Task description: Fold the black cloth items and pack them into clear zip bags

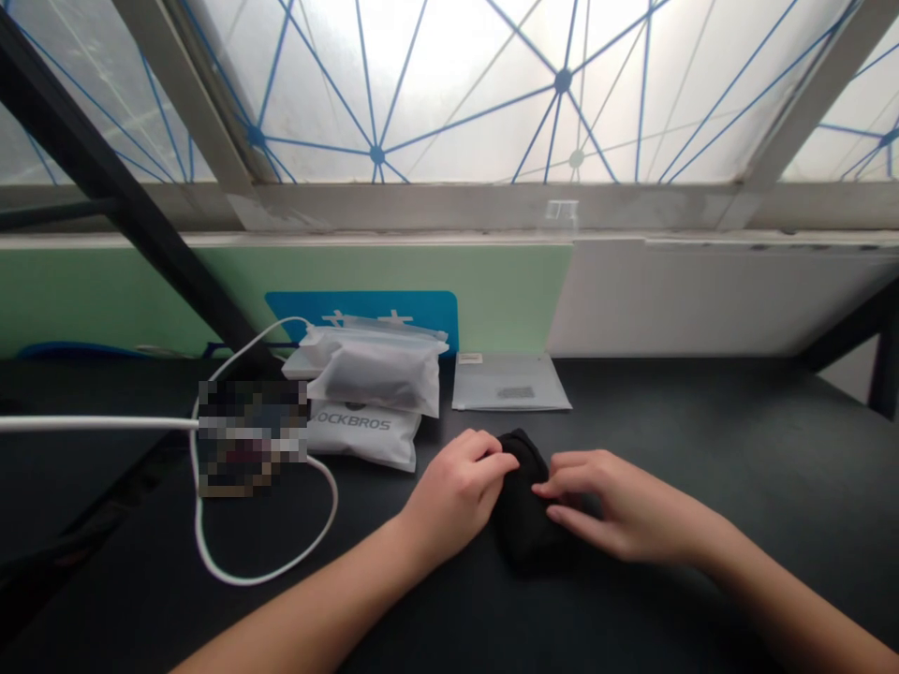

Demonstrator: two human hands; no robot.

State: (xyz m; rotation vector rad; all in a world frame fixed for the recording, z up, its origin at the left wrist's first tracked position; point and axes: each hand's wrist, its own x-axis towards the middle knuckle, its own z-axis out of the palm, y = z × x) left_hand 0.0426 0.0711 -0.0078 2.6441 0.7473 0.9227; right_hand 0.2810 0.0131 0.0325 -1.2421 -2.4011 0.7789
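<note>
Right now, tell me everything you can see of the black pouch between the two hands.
The black pouch looks like soft, matte fabric, longer than wide, with a rounded far end where a curved rim or seam shows. It lies on the dark tabletop, its long side running away from the person. The left hand curls its fingers over the far left edge; the right hand has its fingertips at the right side. Its near edge blends into the dark surface, and whether it is open cannot be told.

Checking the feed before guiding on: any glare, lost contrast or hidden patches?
Head view: the window is bright, partly washed out; head view: the black pouch blends into the dark desk; head view: a pixelated patch masks details beside the white cables.
</note>
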